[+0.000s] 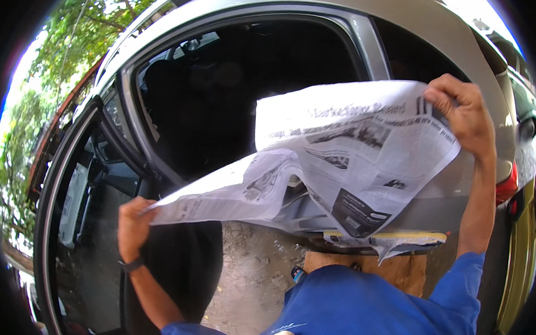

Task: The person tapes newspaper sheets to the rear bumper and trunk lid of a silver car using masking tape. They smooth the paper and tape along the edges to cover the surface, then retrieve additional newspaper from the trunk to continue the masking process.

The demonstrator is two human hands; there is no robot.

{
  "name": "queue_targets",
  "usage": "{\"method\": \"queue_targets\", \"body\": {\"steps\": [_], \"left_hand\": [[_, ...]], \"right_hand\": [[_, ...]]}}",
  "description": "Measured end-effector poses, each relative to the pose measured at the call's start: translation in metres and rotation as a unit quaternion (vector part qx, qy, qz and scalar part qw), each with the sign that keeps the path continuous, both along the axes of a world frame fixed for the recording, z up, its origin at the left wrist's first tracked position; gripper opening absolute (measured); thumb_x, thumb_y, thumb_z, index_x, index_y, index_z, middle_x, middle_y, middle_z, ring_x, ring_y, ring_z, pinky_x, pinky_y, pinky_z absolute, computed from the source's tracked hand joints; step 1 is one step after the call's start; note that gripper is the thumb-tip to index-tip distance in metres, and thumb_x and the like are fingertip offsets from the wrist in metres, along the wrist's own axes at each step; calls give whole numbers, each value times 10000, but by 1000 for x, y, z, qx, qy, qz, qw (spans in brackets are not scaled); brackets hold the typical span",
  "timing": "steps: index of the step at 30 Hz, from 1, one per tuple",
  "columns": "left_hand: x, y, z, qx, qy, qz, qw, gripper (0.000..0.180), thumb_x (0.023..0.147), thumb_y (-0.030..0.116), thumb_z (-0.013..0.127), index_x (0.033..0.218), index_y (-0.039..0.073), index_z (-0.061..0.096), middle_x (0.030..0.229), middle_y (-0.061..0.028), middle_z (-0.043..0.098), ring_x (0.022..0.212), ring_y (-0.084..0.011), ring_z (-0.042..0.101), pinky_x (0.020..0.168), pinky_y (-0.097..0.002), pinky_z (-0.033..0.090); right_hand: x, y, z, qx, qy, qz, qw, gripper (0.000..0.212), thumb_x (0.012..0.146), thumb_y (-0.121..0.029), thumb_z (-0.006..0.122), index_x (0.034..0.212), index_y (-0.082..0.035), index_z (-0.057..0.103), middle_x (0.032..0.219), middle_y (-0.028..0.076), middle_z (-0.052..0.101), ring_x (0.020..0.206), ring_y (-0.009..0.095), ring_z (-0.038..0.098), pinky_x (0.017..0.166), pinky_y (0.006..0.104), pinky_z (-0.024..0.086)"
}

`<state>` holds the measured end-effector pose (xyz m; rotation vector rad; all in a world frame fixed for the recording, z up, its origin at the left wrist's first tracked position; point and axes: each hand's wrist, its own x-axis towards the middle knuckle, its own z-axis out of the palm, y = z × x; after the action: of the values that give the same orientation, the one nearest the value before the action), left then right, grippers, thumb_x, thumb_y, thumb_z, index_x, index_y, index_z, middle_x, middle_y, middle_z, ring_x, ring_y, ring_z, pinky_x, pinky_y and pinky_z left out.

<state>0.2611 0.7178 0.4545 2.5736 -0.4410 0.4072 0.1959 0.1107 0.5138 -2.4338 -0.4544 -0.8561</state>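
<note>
Large, thin white printed newspaper sheet spread before silver, open-doored car; left hand and right hand pinch opposite ends. Probably light, limp, easily torn; corners look the best hold.

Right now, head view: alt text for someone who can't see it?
A person's left hand and right hand hold a creased newspaper sheet spread by opposite ends, beside a silver car with an open door. Below: a blue shirt and flat brown board on the ground.
</note>
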Motion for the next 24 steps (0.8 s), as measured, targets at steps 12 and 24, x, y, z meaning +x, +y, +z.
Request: {"method": "queue_targets", "body": {"steps": [12, 24], "left_hand": [[17, 102, 104, -9, -28, 118, 993, 253, 891, 180, 702, 792, -52, 696, 621, -10, 618, 585, -70, 535, 560, -272, 421], [-19, 185, -221, 353, 187, 241, 885, 193, 791, 180, 755, 822, -10, 734, 903, -234, 691, 875, -429, 673, 784, -495, 562]], "right_hand": [[36, -157, 22, 41, 1, -132, 990, 259, 981, -250, 647, 958, 5, 684, 827, -27, 616, 802, 61, 523, 757, 223, 426], [-207, -363, -58, 154, -125, -505, 840, 353, 954, -306, 604, 1167, -25, 593, 1136, 86, 596, 1031, 197, 555, 926, 328, 405]]}}
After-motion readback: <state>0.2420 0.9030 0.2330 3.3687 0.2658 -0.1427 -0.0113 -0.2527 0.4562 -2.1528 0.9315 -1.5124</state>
